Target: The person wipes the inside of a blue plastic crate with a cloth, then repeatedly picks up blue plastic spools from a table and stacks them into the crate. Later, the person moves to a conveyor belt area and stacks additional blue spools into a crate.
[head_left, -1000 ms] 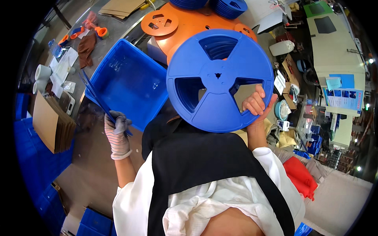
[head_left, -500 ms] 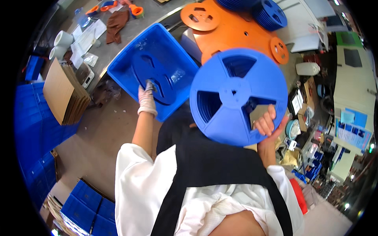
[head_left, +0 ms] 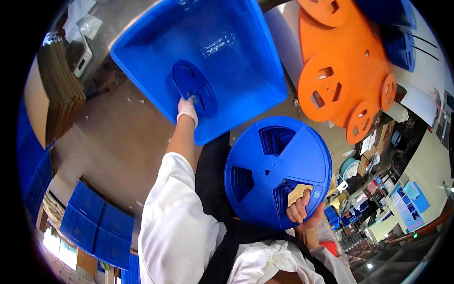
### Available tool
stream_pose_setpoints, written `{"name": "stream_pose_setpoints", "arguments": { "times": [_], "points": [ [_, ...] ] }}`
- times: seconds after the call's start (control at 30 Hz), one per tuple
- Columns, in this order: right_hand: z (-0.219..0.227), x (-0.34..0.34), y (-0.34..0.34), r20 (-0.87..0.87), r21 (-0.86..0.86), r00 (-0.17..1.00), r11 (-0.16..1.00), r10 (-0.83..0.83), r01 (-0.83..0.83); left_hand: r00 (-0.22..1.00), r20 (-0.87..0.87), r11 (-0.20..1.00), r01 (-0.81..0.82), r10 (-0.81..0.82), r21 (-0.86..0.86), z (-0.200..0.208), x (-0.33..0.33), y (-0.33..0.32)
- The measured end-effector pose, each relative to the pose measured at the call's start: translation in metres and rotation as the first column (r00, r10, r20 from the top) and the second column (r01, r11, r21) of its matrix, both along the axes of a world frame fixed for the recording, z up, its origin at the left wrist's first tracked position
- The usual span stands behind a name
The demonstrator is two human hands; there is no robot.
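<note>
Blue bin [head_left: 265,80] and 1 orange disc [head_left: 326,10] cut off at top, underside of blue reel [head_left: 272,163] hidden

The blue bin [head_left: 250,61] is glossy, smooth-walled plastic with bright glints, while the blue disc [head_left: 194,85], the stacked blue reels [head_left: 257,177] and the orange discs [head_left: 326,86] look like smooth plastic with a softer sheen. The sheets [head_left: 38,104] are matt cardboard, the white sleeve [head_left: 175,217] is creased cloth, and the black apron [head_left: 231,248] is dull fabric.
</note>
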State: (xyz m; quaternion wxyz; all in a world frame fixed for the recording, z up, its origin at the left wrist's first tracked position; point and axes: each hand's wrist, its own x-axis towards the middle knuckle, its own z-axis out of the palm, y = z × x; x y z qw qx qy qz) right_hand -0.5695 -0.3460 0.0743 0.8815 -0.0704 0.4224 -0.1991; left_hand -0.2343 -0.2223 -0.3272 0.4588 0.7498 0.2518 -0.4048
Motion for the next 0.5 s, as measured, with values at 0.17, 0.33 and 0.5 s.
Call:
{"name": "stream_pose_setpoints", "arguments": {
  "times": [0.17, 0.33, 0.5],
  "points": [
    [-0.013, 0.012, -0.002, -0.042, 0.049, 0.999, 0.999, -0.015, 0.017, 0.983, 0.027, 0.854, 0.144, -0.181, 0.5, -0.012, 0.019, 0.016],
    [-0.019, 0.016, -0.013, -0.023, -0.02, 0.999, 0.999, -0.045, 0.044, 0.428, 0.103, 0.322, 0.481, -0.898, 0.815, 0.033, -0.02, -0.022],
    [-0.042, 0.022, -0.021, 0.123, 0.009, 0.989, 0.996, -0.087, 0.086, 0.404, 0.401, 0.568, 0.541, -0.822, 0.62, 0.059, -0.044, -0.003]
  ]
}}
